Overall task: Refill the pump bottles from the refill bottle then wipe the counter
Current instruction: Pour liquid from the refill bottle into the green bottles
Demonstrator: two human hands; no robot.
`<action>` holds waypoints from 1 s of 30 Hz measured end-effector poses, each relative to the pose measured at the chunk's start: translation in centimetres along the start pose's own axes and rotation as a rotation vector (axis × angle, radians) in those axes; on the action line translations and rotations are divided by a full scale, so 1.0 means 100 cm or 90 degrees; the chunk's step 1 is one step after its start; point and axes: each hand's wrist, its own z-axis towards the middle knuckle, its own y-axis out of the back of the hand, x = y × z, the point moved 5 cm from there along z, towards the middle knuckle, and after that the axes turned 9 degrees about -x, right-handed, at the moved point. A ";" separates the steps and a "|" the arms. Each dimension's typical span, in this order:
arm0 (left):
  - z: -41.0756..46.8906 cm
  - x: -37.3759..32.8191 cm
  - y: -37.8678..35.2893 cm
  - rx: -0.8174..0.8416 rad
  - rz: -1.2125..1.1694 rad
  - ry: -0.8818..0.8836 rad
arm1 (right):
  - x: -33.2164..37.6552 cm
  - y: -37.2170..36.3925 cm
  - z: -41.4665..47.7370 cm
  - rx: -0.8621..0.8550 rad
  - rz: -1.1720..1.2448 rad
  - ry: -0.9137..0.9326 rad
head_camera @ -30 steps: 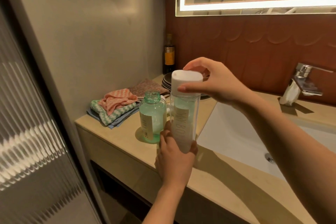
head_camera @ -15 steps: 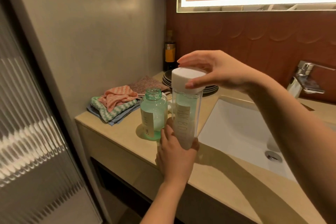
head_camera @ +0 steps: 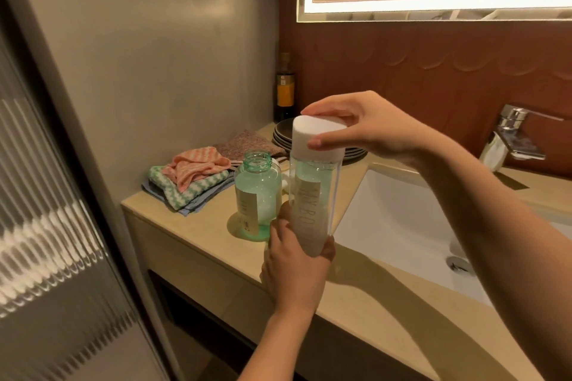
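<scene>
**Inspector A:** State of each grip?

**Inspector B:** The left hand (head_camera: pixel 297 266) wraps the lower body of the refill bottle (head_camera: pixel 312 204). The right hand (head_camera: pixel 380 127) pinches its white cap (head_camera: pixel 318 139) between fingers and thumb. The bottle is upright near the front edge of the tabletop (head_camera: pixel 198 244), between the open-necked green pump bottle (head_camera: pixel 258 195) and the sink basin (head_camera: pixel 402 226). Its base is hidden.

**Inspector A:** Hazards?

**Inspector B:** The cap appears seated. Twisting it hard could tilt the bottle into the green one just beside it. Once uncapped, the wide mouth would likely overshoot that narrower neck and spill. Folded cloths (head_camera: pixel 192 182) lie by the left edge.
</scene>
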 end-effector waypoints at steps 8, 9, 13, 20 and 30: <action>0.000 0.003 -0.003 0.007 0.023 0.008 | 0.001 -0.007 -0.004 -0.232 -0.093 0.005; 0.000 0.002 -0.003 0.005 0.023 0.003 | 0.003 -0.008 -0.005 -0.249 -0.106 0.005; -0.001 0.002 -0.004 0.006 0.029 -0.003 | 0.003 -0.009 -0.009 -0.311 -0.133 -0.015; -0.001 0.003 -0.003 -0.045 0.008 -0.024 | 0.004 -0.014 -0.014 -0.369 -0.147 -0.042; -0.002 0.004 -0.002 0.006 -0.025 -0.015 | -0.006 -0.029 -0.034 -0.335 0.032 -0.064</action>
